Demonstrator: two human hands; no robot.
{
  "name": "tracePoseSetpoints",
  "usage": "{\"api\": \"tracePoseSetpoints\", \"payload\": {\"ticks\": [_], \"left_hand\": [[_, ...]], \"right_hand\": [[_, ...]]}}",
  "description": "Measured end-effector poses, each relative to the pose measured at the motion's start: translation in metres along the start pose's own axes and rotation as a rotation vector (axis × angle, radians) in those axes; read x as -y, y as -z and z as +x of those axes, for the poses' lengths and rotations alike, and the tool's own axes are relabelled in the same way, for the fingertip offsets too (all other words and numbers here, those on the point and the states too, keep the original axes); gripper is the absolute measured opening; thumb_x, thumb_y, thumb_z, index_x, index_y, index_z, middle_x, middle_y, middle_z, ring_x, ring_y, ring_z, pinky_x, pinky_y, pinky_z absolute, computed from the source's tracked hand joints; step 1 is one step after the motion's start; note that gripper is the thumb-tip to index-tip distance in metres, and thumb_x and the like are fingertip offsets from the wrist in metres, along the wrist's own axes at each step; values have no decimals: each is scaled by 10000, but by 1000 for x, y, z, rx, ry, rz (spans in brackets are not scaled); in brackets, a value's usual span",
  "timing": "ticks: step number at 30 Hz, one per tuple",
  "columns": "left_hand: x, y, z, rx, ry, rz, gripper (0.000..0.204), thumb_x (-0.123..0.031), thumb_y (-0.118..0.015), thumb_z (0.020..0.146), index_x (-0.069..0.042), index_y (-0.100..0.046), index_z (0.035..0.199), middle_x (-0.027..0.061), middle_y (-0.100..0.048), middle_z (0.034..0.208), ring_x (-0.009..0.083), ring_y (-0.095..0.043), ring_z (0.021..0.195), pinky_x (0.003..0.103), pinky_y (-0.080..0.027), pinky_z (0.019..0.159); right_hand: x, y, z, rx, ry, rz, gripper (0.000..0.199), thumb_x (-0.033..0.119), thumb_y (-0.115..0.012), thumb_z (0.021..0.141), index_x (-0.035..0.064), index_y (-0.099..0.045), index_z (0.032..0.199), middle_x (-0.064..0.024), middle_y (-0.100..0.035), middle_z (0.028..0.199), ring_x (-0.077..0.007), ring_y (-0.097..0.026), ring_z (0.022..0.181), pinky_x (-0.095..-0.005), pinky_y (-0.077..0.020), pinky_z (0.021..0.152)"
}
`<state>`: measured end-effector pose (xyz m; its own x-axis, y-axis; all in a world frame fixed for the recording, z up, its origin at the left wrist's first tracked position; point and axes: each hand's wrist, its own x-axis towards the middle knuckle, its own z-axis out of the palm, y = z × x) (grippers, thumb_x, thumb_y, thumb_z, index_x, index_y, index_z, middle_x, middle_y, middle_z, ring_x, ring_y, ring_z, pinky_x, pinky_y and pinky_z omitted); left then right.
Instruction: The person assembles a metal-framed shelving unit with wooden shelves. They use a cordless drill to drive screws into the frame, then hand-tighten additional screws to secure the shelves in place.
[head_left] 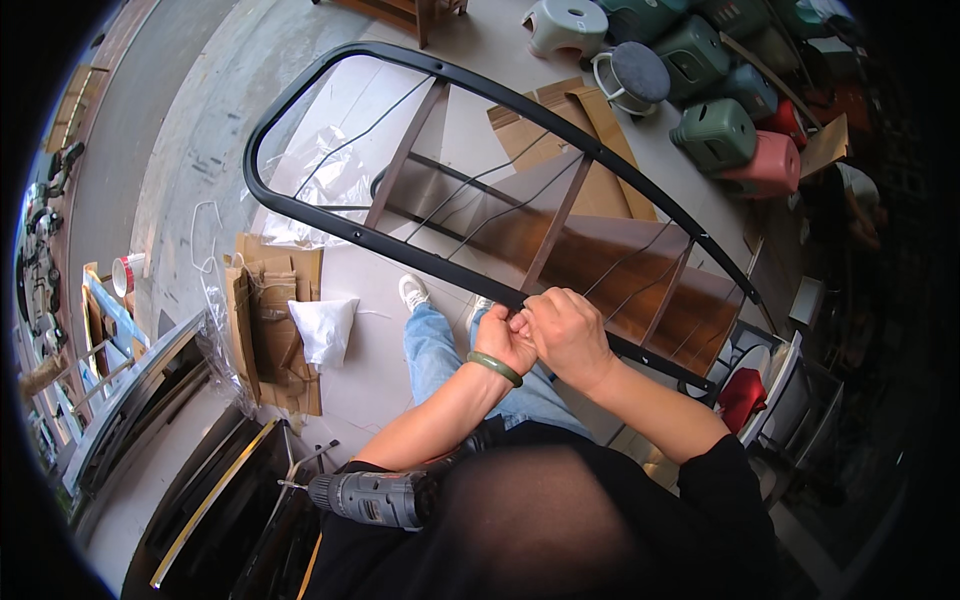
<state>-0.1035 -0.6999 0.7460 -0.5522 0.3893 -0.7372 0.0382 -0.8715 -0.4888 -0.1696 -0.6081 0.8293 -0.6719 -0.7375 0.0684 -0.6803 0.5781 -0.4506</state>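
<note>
Both hands meet at the lower rail of a black metal frame point(300, 95) — left hand point(503, 341) (green bangle at the wrist) and right hand point(567, 333), fingers curled closed, pinching a thin black cord point(480, 215) there — cordless drill point(375, 497) tucked under the left arm.

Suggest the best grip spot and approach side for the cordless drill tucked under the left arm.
Probably the drill is best taken by its grey body just behind the chuck, coming from the person's left side. That part is the only bare stretch: the nose points left and sticks out past the left arm, while the handle end is hidden against the black shirt. Both hands, left hand and right hand, are at the black frame.
</note>
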Motion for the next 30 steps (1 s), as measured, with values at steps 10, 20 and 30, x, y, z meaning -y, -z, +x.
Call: {"api": "tracePoseSetpoints", "payload": {"ticks": [10,20,30], "left_hand": [[-4,4,5,-44,43,-70,242,-184,-368,977,-81,-455,776,29,-417,602,163,-417,566,280,-406,532],[0,-5,-3,-49,13,-34,225,-162,-375,950,-80,-459,757,24,-434,639,168,-401,568,280,-411,527],[-1,13,4,68,-33,14,210,-149,-389,922,-49,-492,769,16,-501,688,95,-501,627,239,-470,623]], "right_hand": [[2,-1,-2,-73,-18,94,126,84,-697,733,49,-595,799,-97,-545,737,-284,-588,695,-392,-500,633],[8,-1,3,37,-4,-163,145,122,-697,752,45,-576,732,-88,-553,679,-257,-610,655,-373,-495,590],[5,-3,6,182,-126,-199,173,160,-721,758,54,-591,716,-89,-586,710,-256,-623,672,-353,-502,600]]}}
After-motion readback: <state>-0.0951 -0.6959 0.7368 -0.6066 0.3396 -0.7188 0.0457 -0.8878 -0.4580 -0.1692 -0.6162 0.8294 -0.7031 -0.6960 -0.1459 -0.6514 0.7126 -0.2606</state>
